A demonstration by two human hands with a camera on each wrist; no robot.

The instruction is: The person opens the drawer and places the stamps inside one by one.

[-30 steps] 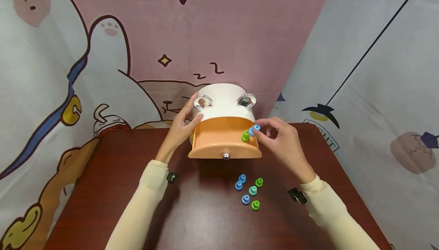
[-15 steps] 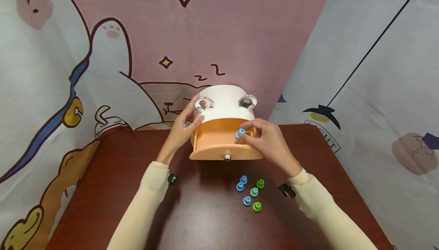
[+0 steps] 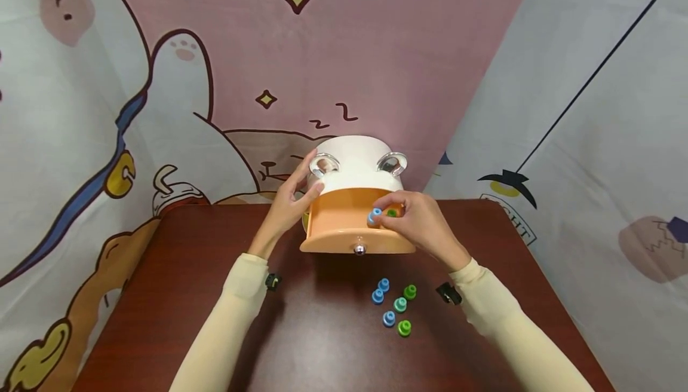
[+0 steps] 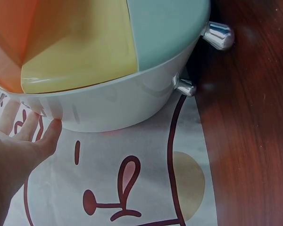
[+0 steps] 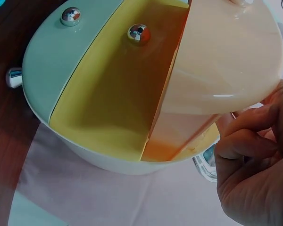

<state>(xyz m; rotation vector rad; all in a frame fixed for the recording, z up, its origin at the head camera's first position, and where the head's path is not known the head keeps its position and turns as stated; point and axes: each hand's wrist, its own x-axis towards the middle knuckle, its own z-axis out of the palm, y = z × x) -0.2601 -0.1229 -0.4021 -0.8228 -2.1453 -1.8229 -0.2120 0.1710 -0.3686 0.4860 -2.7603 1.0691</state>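
A white rounded drawer box [image 3: 356, 162] with shiny silver ears stands at the back of the table, its top orange drawer [image 3: 344, 207] pulled out. My left hand [image 3: 285, 210] rests against the box's left side, fingers fairly straight; in the left wrist view its fingertips touch the white shell. With thumb and fingertips my right hand [image 3: 421, 219] pinches a small blue stepped peg [image 3: 374, 217] low inside the drawer. Behind those fingers a green stepped peg [image 3: 392, 213] lies in the drawer, partly hidden. The right wrist view shows the curled fingers beside the drawer front; the peg is hidden there.
In front of the drawer, loose blue pegs [image 3: 378, 296], green pegs [image 3: 404, 327] and a teal peg [image 3: 400, 304] stand on the dark wood table [image 3: 322, 344]. Below the orange drawer are a yellow drawer [image 5: 118, 84] and a green drawer [image 5: 61, 52]. A printed cloth [image 3: 419, 51] hangs behind.
My right hand has moved left over the drawer and slightly down into it with the blue peg. The left hand has stayed on the box's side.
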